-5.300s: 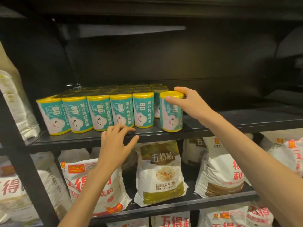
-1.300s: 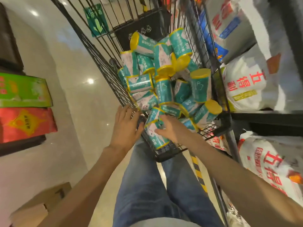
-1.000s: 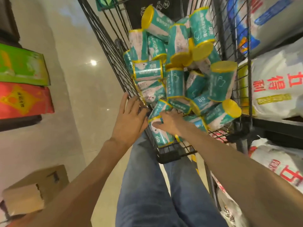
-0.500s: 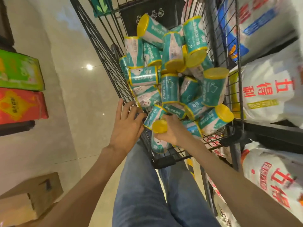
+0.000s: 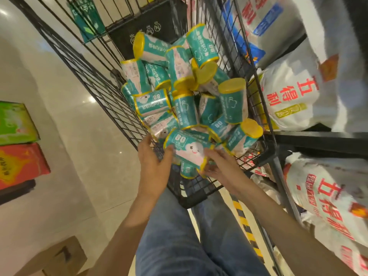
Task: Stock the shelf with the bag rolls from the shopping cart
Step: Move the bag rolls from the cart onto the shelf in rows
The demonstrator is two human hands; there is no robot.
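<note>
Right fingers: curled round the near end and underside of one bag roll (image 5: 187, 150), gripping it
Right hand (image 5: 221, 168): at the near corner of the shopping cart (image 5: 103, 92), palm turned toward the roll
Left fingers: loosely bent, thumb and fingertips touching the far-left side of the same roll; whether they really clasp it I cannot tell
Left hand (image 5: 154, 162): over the cart's near left rim, just beside the roll
Held roll: teal wrap with yellow edges and a white smiling cloud figure, lying tilted between both hands, above the cart's near corner
Roll below (image 5: 187, 172): a second teal roll partly hidden under the held one, against the cart's near wall
Pile of rolls (image 5: 185, 92): many teal, yellow-capped rolls heaped every which way in the cart, beyond the hands
Sacks (image 5: 298, 90): white bags with red characters on dark shelving right of the cart
Jeans (image 5: 179, 236): the person's legs, nearer than the cart
Cardboard box (image 5: 57, 257): on the pale floor, left of the legs
Green and red packs (image 5: 16, 140): far left of the cart
</note>
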